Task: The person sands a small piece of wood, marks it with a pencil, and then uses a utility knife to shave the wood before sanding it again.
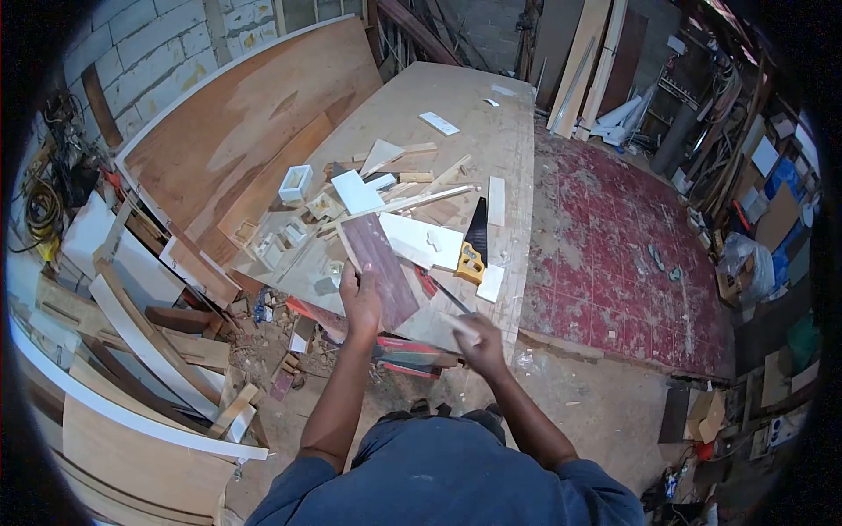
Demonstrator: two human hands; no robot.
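My left hand is closed on the near-left edge of a dark reddish-brown wooden board, tilted over the front of the worktable. Gripped in my right hand is a slim tool with a dark narrow shaft and a pale end; motion blur hides its exact kind. Its shaft points toward a red-and-black item beside the board. A handsaw with a yellow handle and black blade lies to the right. Behind the board rests a white panel with a small pale piece on it.
Wood offcuts and small white boxes clutter the worktable. A large plywood panel leans along its left side. Curved boards stand at lower left. Red tiled floor lies to the right, with slippers on it.
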